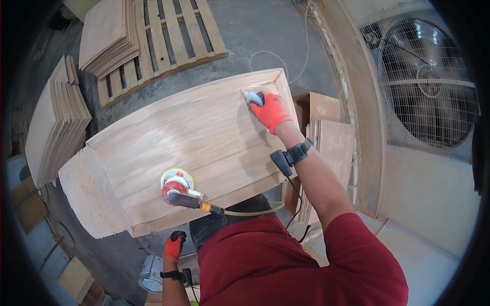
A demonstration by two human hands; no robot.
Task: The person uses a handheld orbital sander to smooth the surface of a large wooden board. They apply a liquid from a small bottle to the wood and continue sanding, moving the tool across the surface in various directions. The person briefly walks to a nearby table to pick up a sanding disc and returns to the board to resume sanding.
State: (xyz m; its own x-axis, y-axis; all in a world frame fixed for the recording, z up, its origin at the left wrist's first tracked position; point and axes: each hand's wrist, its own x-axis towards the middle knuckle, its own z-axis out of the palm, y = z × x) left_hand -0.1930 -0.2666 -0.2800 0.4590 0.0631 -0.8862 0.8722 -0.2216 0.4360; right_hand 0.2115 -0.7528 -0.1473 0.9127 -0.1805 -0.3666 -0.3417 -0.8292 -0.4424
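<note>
A large shallow wooden panel (153, 137) with raised edge strips lies in front of me. My right hand (272, 111), in a red glove with black fingertips, closes around a small white squeeze bottle (253, 98). The bottle's pointed tip is aimed down at the panel near its far right corner. A round orbital sander (176, 187), red and white with a dark handle, rests on the panel's near side, its hose running toward my waist. My left hand (174, 246), gloved alike, hangs below the near edge with fingers curled; whatever it may hold is hidden.
A slatted wooden pallet (168, 30) and stacks of thin boards (104, 38) stand beyond the panel. More boards (329, 153) lean at the right, near a wall with a caged fan (429, 81). A metal bucket (151, 274) sits below my left hand.
</note>
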